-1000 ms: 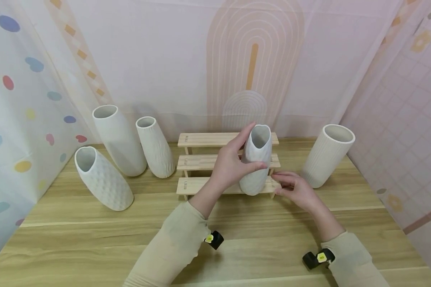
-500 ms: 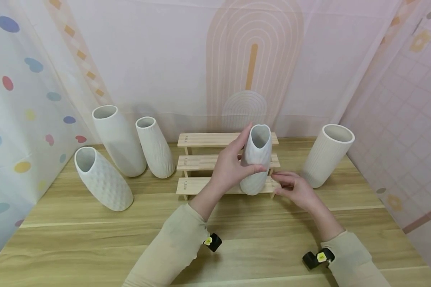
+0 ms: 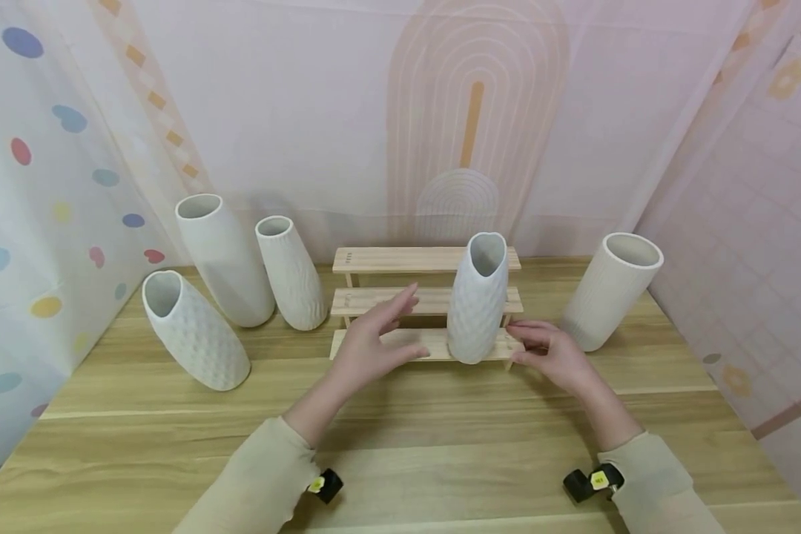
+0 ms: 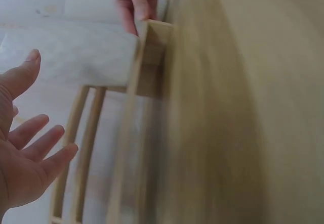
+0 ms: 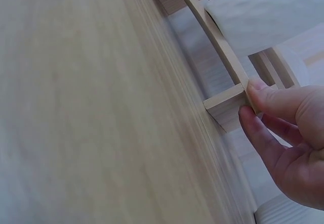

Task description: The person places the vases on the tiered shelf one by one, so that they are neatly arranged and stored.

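Note:
A white vase (image 3: 478,311) with a dimpled surface and a notched rim stands upright on the lowest step of a three-step wooden shelf (image 3: 374,345), towards its right end. Left of the vase, apart from it, my left hand (image 3: 377,341) hovers in front of the shelf with fingers spread and nothing held. At the shelf's right end my right hand (image 3: 550,354) pinches the end of the lowest board between thumb and fingers; the right wrist view shows the thumb on top of that board (image 5: 223,52) and a fingertip beneath it.
On the wooden table (image 3: 400,475), left of the shelf, stand a dimpled vase (image 3: 203,337), a tall smooth vase (image 3: 227,259) and a wavy-grooved vase (image 3: 292,278). A ribbed cylindrical vase (image 3: 607,297) stands right of my right hand. Patterned cloth (image 3: 294,104) hangs behind and at both sides.
My left hand has let go of the vase on the lowest step and moved left and down, away from it. The vase stays put. My right hand keeps its hold on the shelf.

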`<control>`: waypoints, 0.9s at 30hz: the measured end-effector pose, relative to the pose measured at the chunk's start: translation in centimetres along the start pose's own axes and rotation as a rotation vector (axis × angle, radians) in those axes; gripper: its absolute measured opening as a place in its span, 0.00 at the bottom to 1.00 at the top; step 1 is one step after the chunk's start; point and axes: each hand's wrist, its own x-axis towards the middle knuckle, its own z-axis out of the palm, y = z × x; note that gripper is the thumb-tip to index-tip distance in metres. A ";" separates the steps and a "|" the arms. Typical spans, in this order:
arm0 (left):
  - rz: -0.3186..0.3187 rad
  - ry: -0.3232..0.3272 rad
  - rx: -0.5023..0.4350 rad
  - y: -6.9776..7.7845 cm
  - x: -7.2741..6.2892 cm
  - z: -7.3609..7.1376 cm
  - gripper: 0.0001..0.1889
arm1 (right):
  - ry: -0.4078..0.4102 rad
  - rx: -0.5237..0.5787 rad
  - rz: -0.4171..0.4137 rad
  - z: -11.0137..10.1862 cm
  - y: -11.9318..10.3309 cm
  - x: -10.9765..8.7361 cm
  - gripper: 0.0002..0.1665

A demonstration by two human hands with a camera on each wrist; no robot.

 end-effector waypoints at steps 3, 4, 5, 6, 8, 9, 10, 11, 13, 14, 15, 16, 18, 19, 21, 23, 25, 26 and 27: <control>0.013 0.011 -0.008 -1.2 -1.8 -1.0 0.44 | -0.004 0.001 -0.002 0.0 0.1 0.0 0.25; 0.008 0.013 -0.017 -1.5 -2.5 -1.4 0.43 | -0.005 0.004 -0.001 0.0 0.1 0.0 0.25; 0.005 0.017 -0.024 -1.8 -3.1 -1.8 0.43 | -0.006 0.004 -0.001 0.0 0.1 -0.1 0.25; -0.001 0.020 -0.028 -2.1 -3.7 -2.2 0.42 | -0.009 0.004 0.001 0.0 0.1 0.0 0.25; -0.014 0.029 -0.027 -2.6 -4.8 -3.2 0.41 | -0.013 0.004 0.004 -0.1 0.1 0.0 0.25; -0.018 0.039 -0.022 -2.8 -5.4 -3.7 0.40 | -0.012 0.005 0.005 -0.1 0.1 0.0 0.26; -0.027 0.052 -0.016 -3.0 -5.9 -4.3 0.39 | -0.014 0.004 0.002 -0.1 0.1 0.0 0.25; -0.031 0.070 -0.001 -3.2 -6.4 -4.8 0.39 | -0.016 0.003 -0.003 -0.1 0.1 0.0 0.25; -0.040 0.108 0.011 -3.5 -7.3 -6.0 0.38 | -0.019 0.001 -0.018 -0.1 0.1 0.1 0.25; -0.036 0.130 0.013 -3.7 -7.7 -6.7 0.37 | -0.019 -0.001 -0.024 -0.1 0.2 0.1 0.25; -0.035 0.148 0.010 -3.7 -8.1 -7.3 0.37 | -0.020 -0.003 -0.032 -0.1 0.2 0.1 0.25; -0.033 0.165 0.006 -3.7 -8.5 -7.9 0.37 | -0.022 -0.001 -0.034 -0.1 0.2 0.1 0.25; -0.022 0.196 -0.007 -3.8 -9.2 -9.2 0.37 | -0.027 0.002 -0.032 -0.1 0.2 0.1 0.26; -0.007 0.209 -0.013 -3.7 -9.6 -9.8 0.38 | -0.027 0.001 -0.029 -0.1 0.2 0.0 0.26; 0.004 0.235 -0.024 -3.6 -10.2 -11.1 0.39 | -0.030 0.004 -0.020 -0.1 0.1 0.0 0.26; -0.001 0.264 -0.057 -3.4 -10.7 -12.3 0.39 | -0.030 0.004 -0.019 -0.2 0.1 0.0 0.26; -0.003 0.287 -0.134 -3.1 -11.3 -13.5 0.38 | -0.027 0.003 -0.019 -0.2 0.2 0.0 0.26; -0.002 0.291 -0.173 -3.0 -11.6 -14.2 0.38 | -0.026 0.002 -0.019 -0.2 0.2 0.0 0.26; -0.002 0.296 -0.211 -2.8 -11.9 -14.8 0.37 | -0.024 0.001 -0.022 -0.2 0.2 0.0 0.26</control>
